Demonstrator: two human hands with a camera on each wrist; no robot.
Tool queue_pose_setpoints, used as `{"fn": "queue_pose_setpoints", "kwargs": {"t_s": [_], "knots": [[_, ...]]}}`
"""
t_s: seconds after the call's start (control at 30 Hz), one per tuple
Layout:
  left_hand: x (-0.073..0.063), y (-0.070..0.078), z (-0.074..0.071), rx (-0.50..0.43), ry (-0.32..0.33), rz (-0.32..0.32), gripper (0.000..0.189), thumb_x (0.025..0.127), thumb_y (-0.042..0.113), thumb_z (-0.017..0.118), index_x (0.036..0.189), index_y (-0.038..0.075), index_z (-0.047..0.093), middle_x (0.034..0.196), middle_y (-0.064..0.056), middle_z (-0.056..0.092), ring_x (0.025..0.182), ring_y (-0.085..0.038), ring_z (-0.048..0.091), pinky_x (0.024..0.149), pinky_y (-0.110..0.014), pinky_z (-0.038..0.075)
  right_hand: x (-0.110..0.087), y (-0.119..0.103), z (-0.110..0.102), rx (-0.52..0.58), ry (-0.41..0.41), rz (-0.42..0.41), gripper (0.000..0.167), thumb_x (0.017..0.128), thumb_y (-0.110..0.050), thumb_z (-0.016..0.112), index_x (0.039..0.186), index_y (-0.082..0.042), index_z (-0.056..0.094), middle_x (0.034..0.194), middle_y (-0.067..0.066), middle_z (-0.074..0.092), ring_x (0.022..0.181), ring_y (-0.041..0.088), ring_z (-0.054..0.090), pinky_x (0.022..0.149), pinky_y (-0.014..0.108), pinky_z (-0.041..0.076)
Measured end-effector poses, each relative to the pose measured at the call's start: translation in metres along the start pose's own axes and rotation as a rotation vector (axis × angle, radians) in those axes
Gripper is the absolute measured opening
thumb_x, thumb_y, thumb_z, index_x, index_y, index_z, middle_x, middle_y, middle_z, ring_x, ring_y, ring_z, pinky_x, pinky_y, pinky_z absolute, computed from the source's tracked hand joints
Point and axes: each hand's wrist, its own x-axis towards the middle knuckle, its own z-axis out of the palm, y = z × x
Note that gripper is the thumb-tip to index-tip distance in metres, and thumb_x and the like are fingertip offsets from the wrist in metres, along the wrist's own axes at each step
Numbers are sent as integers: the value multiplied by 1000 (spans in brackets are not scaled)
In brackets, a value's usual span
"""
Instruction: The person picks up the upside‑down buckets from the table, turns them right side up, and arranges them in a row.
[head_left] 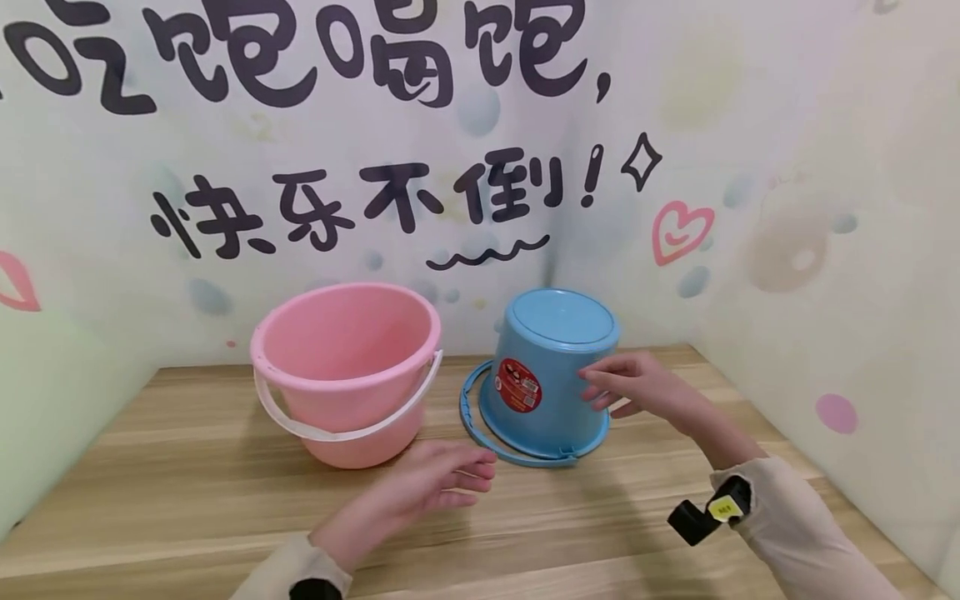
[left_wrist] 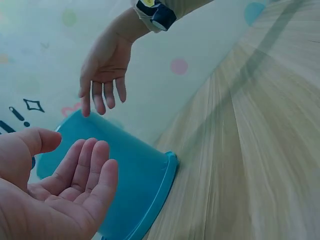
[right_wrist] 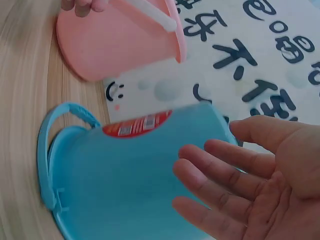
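Observation:
A blue bucket (head_left: 558, 392) stands upside down on the table, its base up and its blue handle (head_left: 471, 417) lying around the rim on the wood. My right hand (head_left: 637, 387) is at the bucket's right side, fingers loosely extended; whether they touch it I cannot tell. In the right wrist view this hand (right_wrist: 250, 185) shows its palm towards the blue wall of the bucket. My left hand (head_left: 431, 479) hovers over the table in front of both buckets, holding nothing. Its palm (left_wrist: 65, 200) and relaxed fingers show in the left wrist view.
An upright pink bucket (head_left: 360, 417) stands left of the blue one, its white handle (head_left: 352, 435) hanging down in front. Behind the wooden table (head_left: 187, 467) rises a printed wall (head_left: 480, 317) with black lettering. A side wall (head_left: 862, 333) bounds the right.

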Motion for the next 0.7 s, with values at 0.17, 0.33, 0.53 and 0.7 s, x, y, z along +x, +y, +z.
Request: {"fn": "queue_pose_setpoints", "kwargs": {"t_s": [0.17, 0.33, 0.53, 0.7], "knots": [[18, 4, 7, 18, -7, 0, 40, 94, 23, 52, 117, -9, 54, 98, -8, 63, 94, -20, 61, 87, -38, 47, -8, 17, -12, 0, 7, 75, 48, 91, -33, 56, 121, 4, 54, 99, 15, 65, 89, 29, 62, 75, 43, 52], [38, 6, 5, 26, 25, -37, 41, 94, 23, 51, 121, -9, 52, 99, -8, 63, 96, -20, 61, 90, -39, 45, -10, 34, -20, 34, -4, 106, 49, 92, -34, 54, 124, 4, 52, 103, 16, 63, 93, 31, 61, 76, 43, 52], [65, 0, -1, 3, 119, -70, 36, 95, 19, 50, 119, -6, 54, 108, -18, 61, 104, -29, 58, 91, -39, 44, -9, 55, -25, 95, -12, 123, 50, 94, -32, 51, 126, 7, 48, 105, 18, 62, 94, 30, 61, 77, 42, 51], [81, -6, -6, 86, 145, -30, 35, 93, 17, 52, 118, -8, 54, 108, -18, 61, 101, -28, 60, 90, -37, 45, -4, 71, -27, 136, -16, 152, 50, 95, -30, 49, 127, 8, 46, 107, 18, 62, 97, 31, 60, 78, 41, 51]]}}
